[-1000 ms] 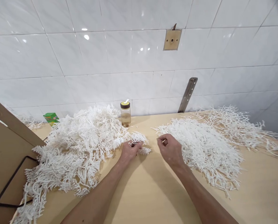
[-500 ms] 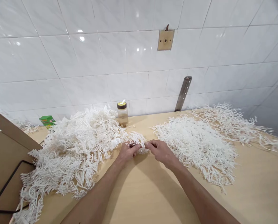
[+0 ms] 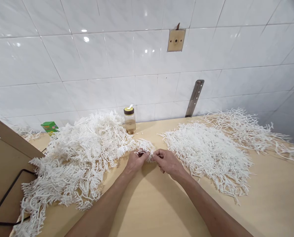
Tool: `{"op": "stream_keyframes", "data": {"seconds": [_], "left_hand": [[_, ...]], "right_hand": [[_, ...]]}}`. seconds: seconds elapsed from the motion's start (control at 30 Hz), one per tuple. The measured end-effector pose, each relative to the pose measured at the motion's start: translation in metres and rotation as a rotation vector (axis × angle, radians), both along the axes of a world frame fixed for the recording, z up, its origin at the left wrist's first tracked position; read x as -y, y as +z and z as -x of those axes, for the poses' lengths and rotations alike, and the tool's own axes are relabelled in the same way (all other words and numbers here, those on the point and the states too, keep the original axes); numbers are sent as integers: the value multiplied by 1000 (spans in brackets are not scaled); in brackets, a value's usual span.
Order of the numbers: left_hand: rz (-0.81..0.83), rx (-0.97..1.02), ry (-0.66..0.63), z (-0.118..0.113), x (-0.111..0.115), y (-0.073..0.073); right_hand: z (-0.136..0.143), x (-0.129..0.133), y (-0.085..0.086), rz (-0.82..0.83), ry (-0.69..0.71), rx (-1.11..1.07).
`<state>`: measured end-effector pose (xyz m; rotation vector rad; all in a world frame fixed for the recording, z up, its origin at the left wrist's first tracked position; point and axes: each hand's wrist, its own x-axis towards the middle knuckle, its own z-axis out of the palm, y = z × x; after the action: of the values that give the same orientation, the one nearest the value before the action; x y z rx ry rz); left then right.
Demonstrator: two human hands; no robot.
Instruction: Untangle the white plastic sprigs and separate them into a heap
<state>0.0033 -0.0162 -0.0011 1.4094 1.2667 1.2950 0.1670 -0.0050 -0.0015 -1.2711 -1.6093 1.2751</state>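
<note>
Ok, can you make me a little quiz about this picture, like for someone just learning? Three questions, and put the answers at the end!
1. Pick one. What stands near the wall, beside the left pile of white strands?
a) a teapot
b) a jar
c) a lamp

2. True or false? The two hands are far apart, at opposite ends of the table.

3. Fill in the blank: the small box behind the left pile is mostly ____.

Key:
1. b; it has a black and yellow lid.
2. False; the left hand and right hand are close together, between the white piles.
3. green.
</note>
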Motion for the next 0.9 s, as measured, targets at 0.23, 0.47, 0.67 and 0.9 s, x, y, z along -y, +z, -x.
{"op": "stream_keyframes", "data": {"seconds": [0.23, 0.47, 0.67, 0.9], "left_hand": [[32, 33, 39, -1, -4, -8], [32, 58, 85, -6, -2, -5], [26, 85, 111, -8, -4, -10], [105, 257, 153, -3, -8, -10]], "right_hand": [[8, 5, 0, -6, 13, -1], [13, 6, 1, -24, -24, 86], [15, 5, -2, -10, -21, 95], [17, 5, -8, -2, -99, 178]]}}
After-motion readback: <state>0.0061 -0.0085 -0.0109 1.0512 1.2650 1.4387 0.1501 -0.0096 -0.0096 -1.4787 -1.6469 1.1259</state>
